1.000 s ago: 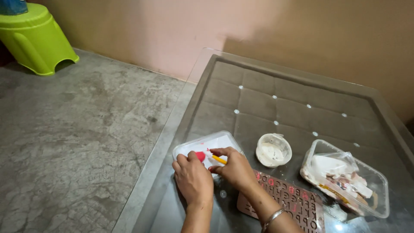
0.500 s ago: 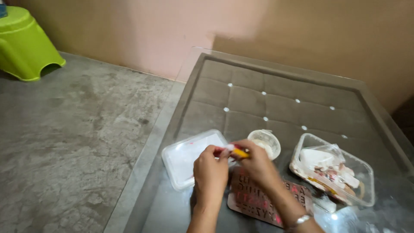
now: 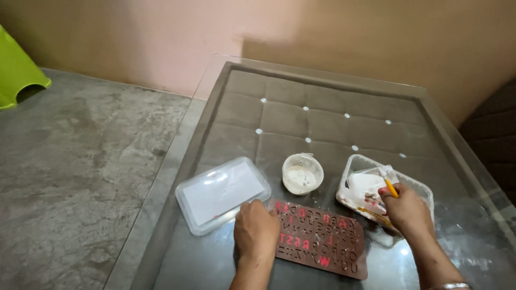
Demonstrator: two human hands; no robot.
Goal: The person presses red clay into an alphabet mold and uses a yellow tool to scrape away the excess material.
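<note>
My left hand [image 3: 256, 231] rests palm down on the glass table, touching the left end of a brown letter-shaped mould [image 3: 322, 240] and the corner of a clear flat lid [image 3: 221, 193]. My right hand [image 3: 407, 208] holds a small yellow tool [image 3: 391, 187] over the clear plastic tray [image 3: 360, 165] at the right, which holds white lumps and scraps. A small round white cup [image 3: 302, 173] with white paste stands between the lid and the tray.
The glass top [image 3: 301, 96] covers a brown tufted cushion with studs. A grey concrete floor [image 3: 75, 156] lies left of the table, with a green plastic stool [image 3: 16, 75] at the far left. A dark seat [image 3: 494, 134] is at the right edge.
My right hand has carried the yellow tool from above the lid over to the tray at the right. My left hand dropped from the lid onto the mould's left end.
</note>
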